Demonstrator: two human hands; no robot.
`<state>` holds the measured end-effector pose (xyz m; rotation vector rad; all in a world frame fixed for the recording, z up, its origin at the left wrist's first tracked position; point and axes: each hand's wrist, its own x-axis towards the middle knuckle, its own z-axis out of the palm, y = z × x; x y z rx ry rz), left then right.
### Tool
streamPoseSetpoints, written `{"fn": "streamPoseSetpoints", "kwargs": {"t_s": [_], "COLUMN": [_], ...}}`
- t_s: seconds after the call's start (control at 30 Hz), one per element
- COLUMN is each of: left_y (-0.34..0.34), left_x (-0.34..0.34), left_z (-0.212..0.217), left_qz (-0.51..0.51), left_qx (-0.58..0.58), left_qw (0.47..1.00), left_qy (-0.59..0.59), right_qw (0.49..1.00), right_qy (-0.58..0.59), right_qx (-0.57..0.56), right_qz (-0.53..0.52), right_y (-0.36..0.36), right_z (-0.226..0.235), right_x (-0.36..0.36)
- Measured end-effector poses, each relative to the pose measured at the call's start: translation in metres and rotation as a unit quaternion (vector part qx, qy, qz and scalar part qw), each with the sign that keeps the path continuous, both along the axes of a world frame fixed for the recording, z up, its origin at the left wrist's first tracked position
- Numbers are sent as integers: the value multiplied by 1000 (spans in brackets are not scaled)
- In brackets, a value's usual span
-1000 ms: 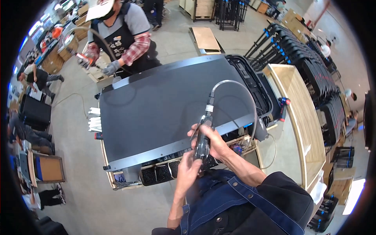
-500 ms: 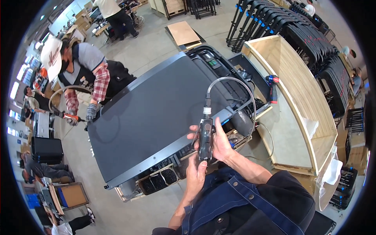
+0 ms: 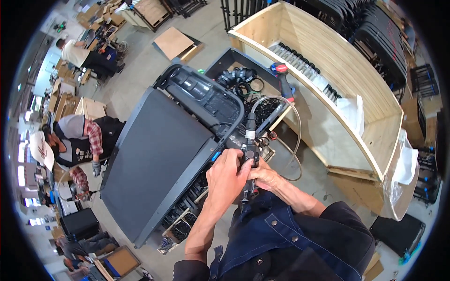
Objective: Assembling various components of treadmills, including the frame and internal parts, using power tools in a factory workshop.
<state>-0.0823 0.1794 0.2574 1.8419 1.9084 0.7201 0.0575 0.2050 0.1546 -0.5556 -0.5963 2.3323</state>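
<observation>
You are gripping a black handheld tool (image 3: 249, 161) upright at chest height, just over the near edge of the dark flat panel (image 3: 157, 164). Your left hand (image 3: 228, 178) is curling around its body from the left; your right hand (image 3: 262, 179) is closing on it from the right. A grey cable (image 3: 289, 112) is looping from its top toward the wooden crate (image 3: 347, 89).

Dark blue denim overalls over black short-sleeved shirt.
</observation>
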Motion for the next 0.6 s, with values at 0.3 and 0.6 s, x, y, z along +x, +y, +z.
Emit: {"fn": "streamPoseSetpoints", "kwargs": {"t_s": [0.3, 0.6], "left_y": [27, 23], "left_x": [55, 67], "left_z": [3, -21], "left_qz": [-122, -110], "left_qx": [-36, 59], "left_qw": [986, 992], "left_qy": [109, -12], "right_qw": [998, 980], "right_qy": [16, -79], "right_qx": [39, 143], "right_qz": [-45, -116], "right_y": [0, 2], "right_z": [-18, -16], "right_x": [45, 54]}}
